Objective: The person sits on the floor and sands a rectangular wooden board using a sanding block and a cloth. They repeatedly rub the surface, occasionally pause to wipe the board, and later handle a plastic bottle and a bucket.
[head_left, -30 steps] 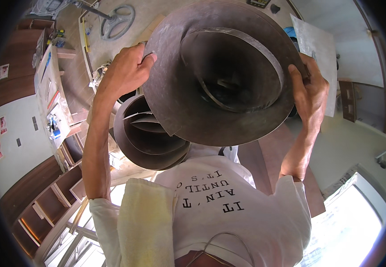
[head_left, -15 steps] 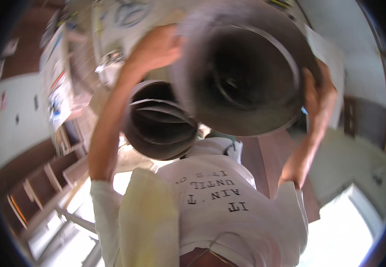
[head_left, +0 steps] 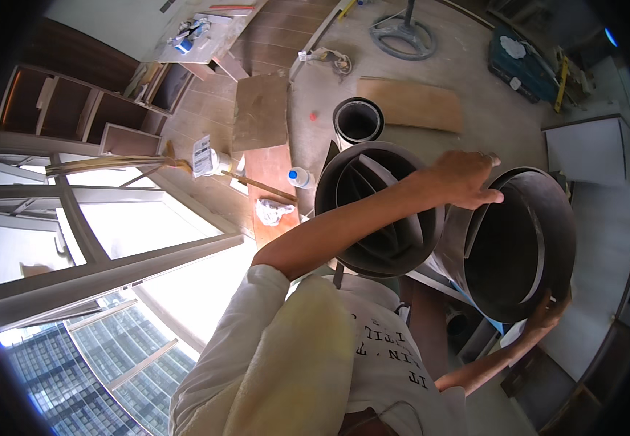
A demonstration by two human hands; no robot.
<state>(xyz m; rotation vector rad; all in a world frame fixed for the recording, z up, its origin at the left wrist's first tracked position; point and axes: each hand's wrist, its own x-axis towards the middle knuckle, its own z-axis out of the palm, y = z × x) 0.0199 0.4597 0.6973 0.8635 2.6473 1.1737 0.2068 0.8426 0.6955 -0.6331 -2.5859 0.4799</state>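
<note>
A large dark brown roll of thin sheet [head_left: 467, 254] is tilted at my right, its wide round opening facing up toward me. My left hand [head_left: 466, 178] reaches across to its upper left rim, with the thumb at the inner side and the fingers at the outer side. Low on its right side, my right hand [head_left: 547, 314] grips the rim, its fingers partly hidden. A second dark roll [head_left: 327, 207], with loose coils inside, stands beside it under my left forearm. Just behind that is a smaller dark cylinder [head_left: 358, 120].
A plywood board [head_left: 420, 105] lies on the floor ahead. A white bottle with a blue cap [head_left: 300, 177] and a crumpled plastic bag [head_left: 273, 211] are left of the rolls. Further off are a round-based stand [head_left: 402, 36], a teal case [head_left: 522, 62] and a white panel [head_left: 587, 149]. Windows [head_left: 140, 218] line the left.
The large roll has moved from close in front of me down to the right, beside the second roll. Both hands went with it, and my view has turned.
</note>
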